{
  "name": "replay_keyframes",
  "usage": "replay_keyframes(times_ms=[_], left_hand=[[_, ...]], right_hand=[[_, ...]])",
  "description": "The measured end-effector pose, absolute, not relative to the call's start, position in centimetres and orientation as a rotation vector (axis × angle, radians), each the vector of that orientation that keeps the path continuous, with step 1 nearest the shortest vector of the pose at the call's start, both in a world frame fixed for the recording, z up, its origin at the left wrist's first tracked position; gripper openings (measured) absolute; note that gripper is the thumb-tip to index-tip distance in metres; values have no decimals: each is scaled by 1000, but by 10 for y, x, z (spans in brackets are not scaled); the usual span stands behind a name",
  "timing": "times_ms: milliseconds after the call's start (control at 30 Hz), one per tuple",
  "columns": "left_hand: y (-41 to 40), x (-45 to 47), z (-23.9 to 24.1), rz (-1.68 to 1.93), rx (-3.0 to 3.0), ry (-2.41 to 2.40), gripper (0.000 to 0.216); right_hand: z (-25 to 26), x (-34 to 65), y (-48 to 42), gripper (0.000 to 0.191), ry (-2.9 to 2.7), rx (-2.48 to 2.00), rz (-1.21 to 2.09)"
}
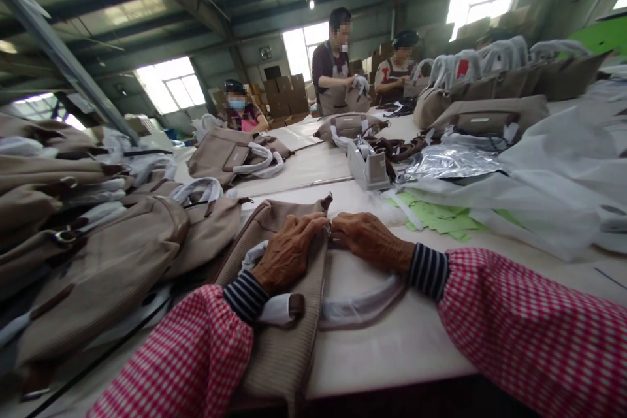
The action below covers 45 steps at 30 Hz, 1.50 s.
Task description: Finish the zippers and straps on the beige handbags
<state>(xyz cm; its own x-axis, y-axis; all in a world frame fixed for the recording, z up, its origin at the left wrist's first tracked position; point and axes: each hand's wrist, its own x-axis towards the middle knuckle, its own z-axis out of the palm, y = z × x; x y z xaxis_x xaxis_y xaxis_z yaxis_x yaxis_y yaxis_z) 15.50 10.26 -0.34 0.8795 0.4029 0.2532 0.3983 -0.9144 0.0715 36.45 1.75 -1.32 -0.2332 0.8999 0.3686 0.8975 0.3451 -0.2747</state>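
Note:
A taupe ribbed handbag (298, 356) lies on its side in front of me, its zipped edge facing right. Across its upper part rests my left hand (289, 248), fingers closed on the fabric beside that edge. My right hand (367, 238) pinches at the same edge, close to the bag's far corner; a small metallic bit shows at the fingertips, but what they grip is mostly hidden. One wrapped handle (365, 307) curves out over the table to the right. The other handle is partly under my left forearm, its brown tab (296, 307) showing.
Similar handbags (112, 268) are heaped at left, and another bag (225, 153) lies ahead. A grey tape dispenser (367, 166), green paper pieces (435, 212) and white sheeting (553, 189) are to the right. Bags stand in a row (514, 78) behind. Several co-workers (333, 72) are across the table.

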Motion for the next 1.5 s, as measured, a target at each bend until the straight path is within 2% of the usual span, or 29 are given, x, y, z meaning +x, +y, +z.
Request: replay_keyframes(times_ms=[200, 400, 733, 867, 1000, 1200, 1367, 1500], left_hand=[[102, 152, -7, 444, 3023, 556, 68], [101, 156, -1, 386, 2964, 678, 62], [115, 164, 0, 282, 2980, 787, 64], [119, 165, -2, 296, 3005, 872, 63], [118, 161, -5, 446, 3099, 721, 65], [115, 157, -4, 566, 3129, 330, 47], [110, 158, 3, 821, 3004, 303, 26], [104, 157, 11, 921, 2860, 357, 25]], right_hand=[[-13, 381, 40, 15, -2128, -1636, -58], [-8, 381, 49, 16, -2058, -1752, -97], [-2, 366, 14, 18, -2179, -1267, 301], [-5, 342, -19, 18, -2261, -943, 604], [-12, 335, -32, 18, -2182, -910, 724], [-16, 334, -33, 21, -2136, -935, 632], [-12, 333, -34, 21, -2090, -944, 799], [-10, 335, -34, 21, -2041, -941, 969]])
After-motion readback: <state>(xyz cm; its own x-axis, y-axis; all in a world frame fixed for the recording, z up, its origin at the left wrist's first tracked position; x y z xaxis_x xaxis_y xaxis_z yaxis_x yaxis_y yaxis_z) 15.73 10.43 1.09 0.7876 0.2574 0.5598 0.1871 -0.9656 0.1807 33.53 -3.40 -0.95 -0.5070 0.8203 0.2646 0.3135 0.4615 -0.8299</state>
